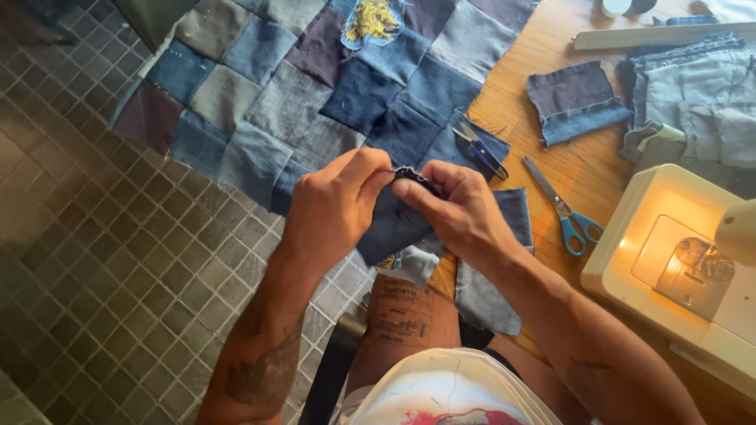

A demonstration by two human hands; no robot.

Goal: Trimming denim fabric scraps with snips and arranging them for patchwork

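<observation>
On the wooden table (583, 169), both hands' fingers (376, 175) pinch, seemingly, one denim patch (394, 220).

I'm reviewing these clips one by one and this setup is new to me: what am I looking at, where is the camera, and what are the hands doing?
There is one picture, taken by a camera on a person's head, looking down at their own two bare hands. The left hand and right hand together pinch the dark edge of a denim piece between their fingertips. Above it a patchwork of denim squares hangs off a wooden table over a tiled floor. On the table lie blue-handled scissors, small thread snips, a loose denim scrap, folded jeans and, on the right, a lit white sewing machine.
</observation>
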